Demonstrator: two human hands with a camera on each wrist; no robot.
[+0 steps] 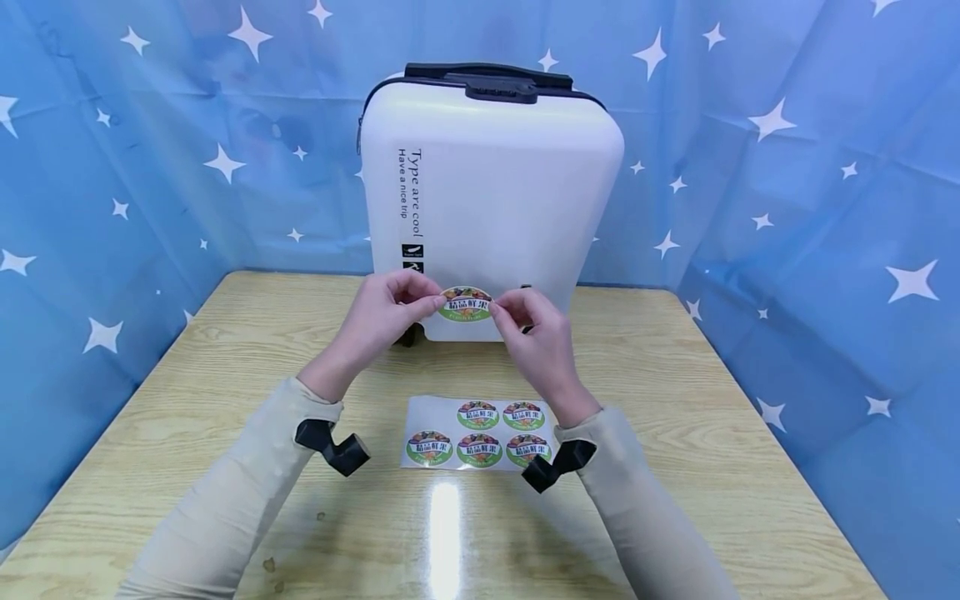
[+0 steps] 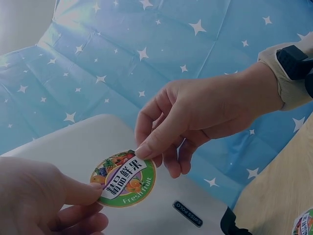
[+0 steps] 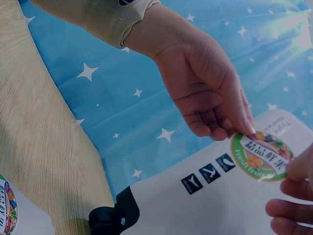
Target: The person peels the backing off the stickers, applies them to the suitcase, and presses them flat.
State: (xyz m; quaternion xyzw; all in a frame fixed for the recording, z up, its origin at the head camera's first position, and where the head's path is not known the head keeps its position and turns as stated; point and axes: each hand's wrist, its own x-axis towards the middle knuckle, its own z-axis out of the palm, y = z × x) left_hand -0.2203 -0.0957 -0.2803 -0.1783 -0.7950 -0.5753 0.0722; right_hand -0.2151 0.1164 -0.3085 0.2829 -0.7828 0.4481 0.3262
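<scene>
Pinching a fruit sticker by opposite edges, my left hand and right hand hold it before the white suitcase; sticker sheet on the worktop.

A tabletop of pale yellow-brown wood grain spans the lower half of the frame, a bright streak of reflected light at bottom centre. A white hard-shell suitcase with black trim stands upright on it at upper centre. At lower centre, a white rectangular sheet bearing five round, fruit-printed stickers lies flat.
</scene>
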